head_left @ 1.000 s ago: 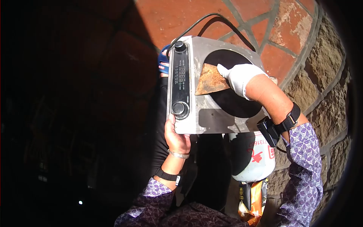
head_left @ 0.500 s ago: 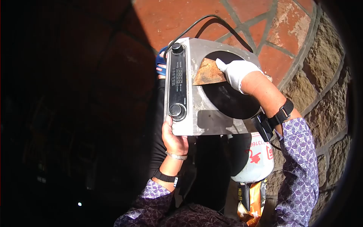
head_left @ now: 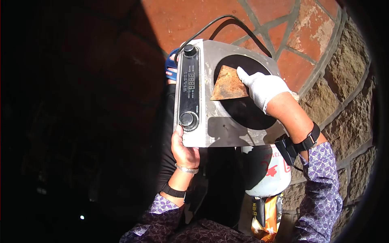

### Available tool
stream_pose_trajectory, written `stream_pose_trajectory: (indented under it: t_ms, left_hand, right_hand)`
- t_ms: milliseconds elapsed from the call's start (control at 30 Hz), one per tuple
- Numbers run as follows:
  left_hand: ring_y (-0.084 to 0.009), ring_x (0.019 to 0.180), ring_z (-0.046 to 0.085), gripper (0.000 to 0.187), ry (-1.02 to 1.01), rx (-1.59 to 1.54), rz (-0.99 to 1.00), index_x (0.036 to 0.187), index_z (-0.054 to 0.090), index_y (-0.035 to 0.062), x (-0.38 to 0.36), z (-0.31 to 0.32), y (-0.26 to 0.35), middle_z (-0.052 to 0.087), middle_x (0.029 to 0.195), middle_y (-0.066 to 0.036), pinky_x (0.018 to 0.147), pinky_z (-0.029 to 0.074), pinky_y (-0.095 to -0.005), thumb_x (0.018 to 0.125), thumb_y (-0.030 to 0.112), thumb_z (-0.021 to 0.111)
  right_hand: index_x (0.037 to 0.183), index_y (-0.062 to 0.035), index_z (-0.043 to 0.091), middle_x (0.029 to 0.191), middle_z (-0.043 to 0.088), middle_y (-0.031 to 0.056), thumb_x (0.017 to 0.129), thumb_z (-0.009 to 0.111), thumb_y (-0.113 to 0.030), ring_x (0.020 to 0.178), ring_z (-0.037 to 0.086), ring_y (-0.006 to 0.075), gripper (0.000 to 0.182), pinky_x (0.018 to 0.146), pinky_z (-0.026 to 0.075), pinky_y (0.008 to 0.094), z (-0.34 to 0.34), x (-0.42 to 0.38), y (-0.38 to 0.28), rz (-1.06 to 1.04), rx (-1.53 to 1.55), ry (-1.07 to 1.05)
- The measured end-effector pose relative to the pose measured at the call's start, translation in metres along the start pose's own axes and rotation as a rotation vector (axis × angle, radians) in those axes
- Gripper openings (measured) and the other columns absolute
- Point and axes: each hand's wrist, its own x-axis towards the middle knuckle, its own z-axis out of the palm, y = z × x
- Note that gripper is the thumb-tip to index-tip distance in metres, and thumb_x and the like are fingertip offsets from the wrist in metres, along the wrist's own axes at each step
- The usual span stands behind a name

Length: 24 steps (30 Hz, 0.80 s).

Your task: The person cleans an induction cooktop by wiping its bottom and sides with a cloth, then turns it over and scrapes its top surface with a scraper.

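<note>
An induction cooker (head_left: 233,137) with a silver top, a round black plate and a black control strip with two knobs lies tilted across the lap. My left hand (head_left: 185,153), bare, grips its lower left corner, thumb near the lower knob. A white glove covers my right hand (head_left: 265,87), which is closed on a rusty, fan-shaped scraper (head_left: 229,84). The scraper's wide edge rests over the plate's left side and the silver surface beside it.
A black cable (head_left: 227,17) loops above the cooker over red paving (head_left: 182,20). Below the cooker are a white container (head_left: 267,178) with red writing and an orange and black packet (head_left: 270,216). Rough stonework (head_left: 344,60) runs along the right.
My right hand and the scraper have moved slightly down and to the right, and the scraper has turned a little. The cooker and my left hand have shifted slightly left.
</note>
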Motion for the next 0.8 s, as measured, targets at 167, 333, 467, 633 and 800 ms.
stream_pose_trajectory:
  t_ms: [167, 333, 467, 633, 800]
  left_hand:
    - [-0.0232, 0.104, 0.061, 0.035, 0.072, 0.025, -0.005, 0.117, 0.056, 0.0027, 0.002, -0.004, -0.002, 0.064, 0.113, -0.008, 0.091, 0.049, -0.0401, 0.095, 0.027, 0.046]
    - [-0.022, 0.103, 0.062, 0.035, 0.066, 0.046, 0.006, 0.116, 0.057, 0.003, -0.001, -0.002, -0.001, 0.064, 0.112, -0.008, 0.091, 0.049, -0.0387, 0.094, 0.028, 0.048]
    - [-0.0222, 0.103, 0.061, 0.034, 0.08, 0.051, 0.0, 0.116, 0.057, 0.0035, 0.001, -0.003, -0.001, 0.064, 0.112, -0.008, 0.091, 0.048, -0.0389, 0.094, 0.028, 0.048]
    - [-0.022, 0.103, 0.061, 0.033, 0.051, 0.059, -0.014, 0.115, 0.058, 0.0043, -0.002, 0.005, 0.002, 0.064, 0.112, -0.007, 0.09, 0.048, -0.0392, 0.093, 0.028, 0.049]
    - [-0.0217, 0.104, 0.061, 0.034, 0.084, 0.079, 0.0, 0.115, 0.058, 0.0049, 0.0, -0.002, 0.0, 0.064, 0.112, -0.006, 0.091, 0.048, -0.0392, 0.093, 0.029, 0.049]
  right_hand:
    - [0.137, -0.0068, 0.039, 0.106, 0.064, 0.0207, 0.085, 0.049, -0.006, 0.094, 0.063, 0.0352, 0.053, 0.078, 0.05, 0.0425, 0.0, 0.01, -0.003, -0.04, -0.005, 0.034]
    - [0.133, -0.0057, 0.043, 0.106, 0.064, 0.021, 0.089, 0.045, -0.009, 0.096, 0.062, 0.0358, 0.044, 0.081, 0.05, 0.043, -0.007, 0.035, -0.003, -0.087, 0.007, -0.016]
    - [0.133, -0.0092, 0.041, 0.095, 0.065, 0.0201, 0.09, 0.043, -0.008, 0.088, 0.062, 0.0391, 0.044, 0.074, 0.05, 0.0444, 0.014, 0.032, 0.009, -0.139, 0.014, 0.117]
    - [0.134, -0.0081, 0.042, 0.103, 0.064, 0.021, 0.089, 0.044, -0.007, 0.094, 0.063, 0.0362, 0.045, 0.079, 0.05, 0.0418, -0.005, 0.051, 0.0, -0.072, 0.012, -0.02]
    - [0.113, -0.0022, 0.056, 0.11, 0.063, 0.0182, 0.092, 0.04, -0.013, 0.102, 0.061, 0.0352, 0.028, 0.086, 0.049, 0.0421, -0.015, 0.034, 0.0, -0.062, 0.022, -0.077]
